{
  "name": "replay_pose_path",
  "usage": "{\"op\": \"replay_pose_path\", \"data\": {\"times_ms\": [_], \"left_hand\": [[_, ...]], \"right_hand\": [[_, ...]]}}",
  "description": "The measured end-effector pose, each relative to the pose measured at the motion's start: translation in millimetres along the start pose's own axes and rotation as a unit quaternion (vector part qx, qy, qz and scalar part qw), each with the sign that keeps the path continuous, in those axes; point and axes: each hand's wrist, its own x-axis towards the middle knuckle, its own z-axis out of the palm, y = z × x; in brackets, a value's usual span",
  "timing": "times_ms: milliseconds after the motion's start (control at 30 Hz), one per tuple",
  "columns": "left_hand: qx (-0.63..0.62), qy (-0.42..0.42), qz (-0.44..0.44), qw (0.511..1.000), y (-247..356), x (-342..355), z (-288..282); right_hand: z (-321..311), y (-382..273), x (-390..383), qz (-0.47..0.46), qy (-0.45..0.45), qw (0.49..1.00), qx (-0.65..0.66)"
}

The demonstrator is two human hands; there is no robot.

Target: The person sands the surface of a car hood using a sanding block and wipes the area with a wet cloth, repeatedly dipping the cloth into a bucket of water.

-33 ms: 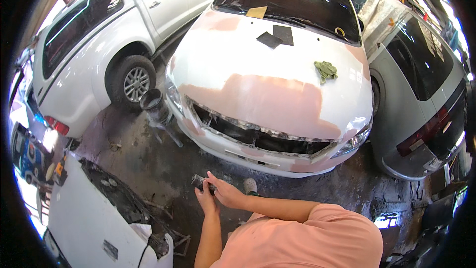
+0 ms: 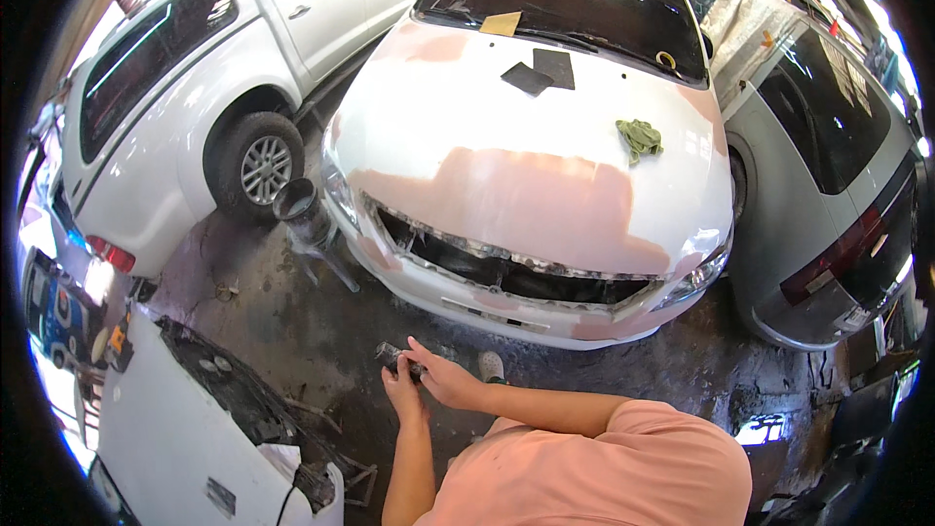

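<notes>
In front of the white car's bumper, my left hand point(image 2: 404, 396) and my right hand point(image 2: 445, 380) are close together. Between them they hold a small, dark, partly shiny object point(image 2: 388, 355) whose kind I cannot make out. My left fingers close on it from below, and my right fingers press on its near side. Beyond is the white car hood point(image 2: 419, 127) with pinkish patches point(image 2: 526, 200). On the hood lie a crumpled green cloth point(image 2: 640, 139) and dark flat sheets point(image 2: 528, 80). A tan sheet point(image 2: 501, 23) rests at the windshield's base.
A dark bucket point(image 2: 297, 203) on a stand is by the car's left front corner. A white pickup point(image 2: 185, 136) stands left, a grey vehicle point(image 2: 789, 224) right. A detached white panel point(image 2: 166, 409) lies near left. A yellow ring point(image 2: 665, 61) is by the windshield.
</notes>
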Motion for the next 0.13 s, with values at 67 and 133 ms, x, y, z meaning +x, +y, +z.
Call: {"op": "replay_pose_path", "data": {"times_ms": [67, 133], "left_hand": [[0.036, -0.037, 0.031, 0.998, -2.7, 46.5, -17.6], [0.095, -0.035, 0.062, 0.993, 12.8, 66.9, -5.0]], "right_hand": [[-16.5, 5.4, 26.4, 0.019, -0.034, 0.997, 0.073], [-52.2, 16.1, 55.6, 0.008, -0.027, 0.998, -0.05]]}}
